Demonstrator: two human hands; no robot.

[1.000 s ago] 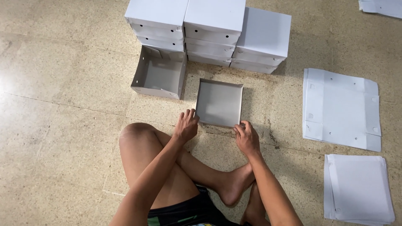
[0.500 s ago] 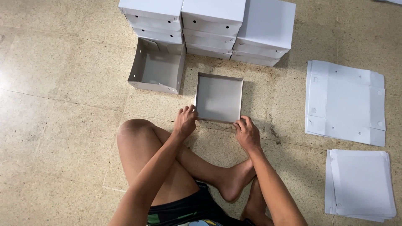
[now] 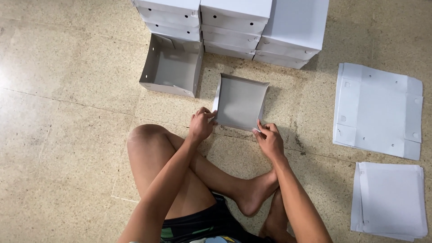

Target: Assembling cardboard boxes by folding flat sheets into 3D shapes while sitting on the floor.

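From my head view, my left hand [image 3: 200, 126] pinches the near left corner of the half-folded box [image 3: 240, 101] on the floor [image 3: 67, 135] before my crossed legs; my right hand [image 3: 269, 139] grips its near right corner. An open box [image 3: 171, 67] sits far left, stacked boxes [image 3: 234, 22] beyond, flat sheets [image 3: 378, 110] right.

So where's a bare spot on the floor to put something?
The floor left of the open box and the knee is bare. Another patch lies between the half-folded box and the flat sheets. The stacked boxes crowd the top.
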